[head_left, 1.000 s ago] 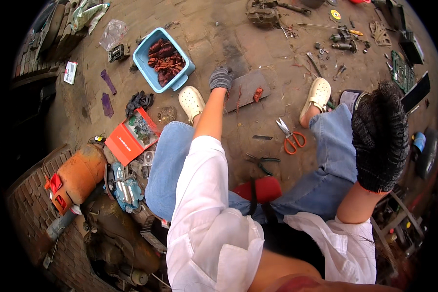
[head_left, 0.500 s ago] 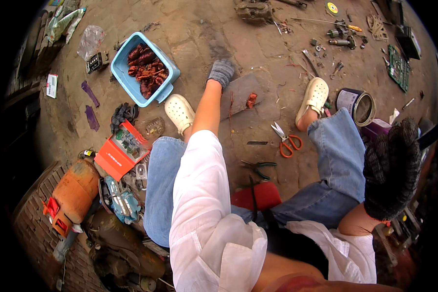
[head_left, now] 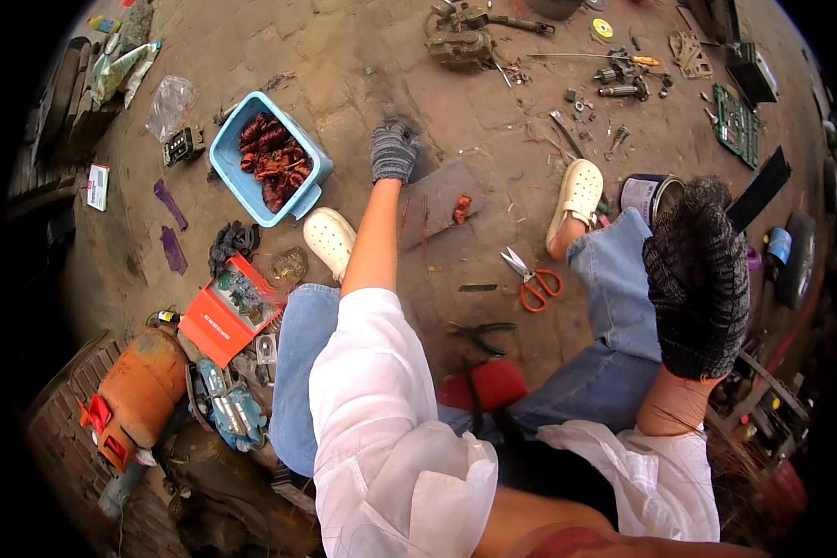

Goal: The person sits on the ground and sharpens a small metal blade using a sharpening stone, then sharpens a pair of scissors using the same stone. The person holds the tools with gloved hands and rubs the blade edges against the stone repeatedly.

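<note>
a: what sits in the light blue plastic tub [head_left: 312, 174]?

b: a heap of reddish-brown copper coils [head_left: 268, 160]. the tub lies on the ground left of the left hand [head_left: 392, 150].

a: any packages?

b: an orange flat box [head_left: 216, 321] by the left knee, and a small white label card [head_left: 97, 186] at the far left.

a: the hands?

b: the left, in a grey glove, presses down at the top corner of a dark flat metal plate [head_left: 440, 195], holding nothing i can make out. the plate's long axis runs left to right. the right hand [head_left: 697, 279], in a black knit glove, is raised near the camera, fingers loosely together, with nothing visible in it. orange-handled scissors [head_left: 530, 278] lie between the shoes.
</note>
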`<state>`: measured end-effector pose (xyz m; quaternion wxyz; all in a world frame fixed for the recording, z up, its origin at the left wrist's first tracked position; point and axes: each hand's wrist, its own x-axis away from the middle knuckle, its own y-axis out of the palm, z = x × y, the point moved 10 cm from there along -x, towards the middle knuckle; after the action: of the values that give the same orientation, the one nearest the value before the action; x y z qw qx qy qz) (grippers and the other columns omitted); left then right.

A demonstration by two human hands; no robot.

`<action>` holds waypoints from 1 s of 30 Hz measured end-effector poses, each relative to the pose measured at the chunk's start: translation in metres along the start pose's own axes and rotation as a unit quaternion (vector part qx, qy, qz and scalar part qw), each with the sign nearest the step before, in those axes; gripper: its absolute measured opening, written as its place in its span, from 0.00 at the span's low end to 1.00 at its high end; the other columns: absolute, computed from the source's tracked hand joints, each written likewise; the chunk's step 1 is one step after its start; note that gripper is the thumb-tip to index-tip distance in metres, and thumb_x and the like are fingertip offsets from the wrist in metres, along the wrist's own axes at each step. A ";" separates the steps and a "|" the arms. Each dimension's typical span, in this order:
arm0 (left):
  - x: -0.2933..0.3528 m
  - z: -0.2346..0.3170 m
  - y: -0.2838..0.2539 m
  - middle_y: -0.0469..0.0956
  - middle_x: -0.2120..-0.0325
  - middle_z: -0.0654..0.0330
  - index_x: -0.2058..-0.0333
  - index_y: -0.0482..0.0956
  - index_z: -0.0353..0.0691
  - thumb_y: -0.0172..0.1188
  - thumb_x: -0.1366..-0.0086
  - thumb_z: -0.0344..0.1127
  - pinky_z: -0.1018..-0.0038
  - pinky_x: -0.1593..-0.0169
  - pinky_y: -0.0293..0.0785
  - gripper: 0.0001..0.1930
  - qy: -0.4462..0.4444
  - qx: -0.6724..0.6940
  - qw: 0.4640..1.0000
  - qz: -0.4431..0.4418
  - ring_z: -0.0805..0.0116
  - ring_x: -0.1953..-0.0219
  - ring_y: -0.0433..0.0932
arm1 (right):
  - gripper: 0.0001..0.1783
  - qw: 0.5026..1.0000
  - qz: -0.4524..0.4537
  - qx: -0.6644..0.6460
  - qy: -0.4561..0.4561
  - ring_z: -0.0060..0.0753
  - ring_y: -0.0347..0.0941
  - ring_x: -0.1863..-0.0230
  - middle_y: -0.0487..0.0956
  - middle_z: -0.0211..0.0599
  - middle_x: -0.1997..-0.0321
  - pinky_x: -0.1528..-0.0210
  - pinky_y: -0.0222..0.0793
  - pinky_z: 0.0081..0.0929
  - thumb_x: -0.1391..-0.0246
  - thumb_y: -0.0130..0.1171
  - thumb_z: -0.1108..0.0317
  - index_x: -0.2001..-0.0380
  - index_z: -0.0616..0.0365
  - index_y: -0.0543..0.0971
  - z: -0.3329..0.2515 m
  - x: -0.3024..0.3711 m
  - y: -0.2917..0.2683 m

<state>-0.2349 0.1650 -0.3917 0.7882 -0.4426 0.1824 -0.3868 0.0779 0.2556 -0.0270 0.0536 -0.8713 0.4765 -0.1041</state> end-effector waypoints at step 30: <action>0.190 0.286 -0.259 0.72 0.80 0.62 0.61 0.72 0.35 0.54 0.46 0.32 0.85 0.81 0.59 0.13 -0.083 0.562 0.814 -0.121 0.79 0.83 0.65 | 0.11 0.961 -0.136 -0.241 -0.005 0.13 0.58 0.84 0.71 0.20 0.81 0.83 0.52 0.14 0.59 0.62 0.62 0.71 0.54 0.78 -0.051 0.007 0.084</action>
<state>-0.0505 0.0973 -0.0091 0.8585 0.0288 -0.1880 -0.4762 0.0010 0.2046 0.0069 -0.1698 -0.9157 0.3640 0.0118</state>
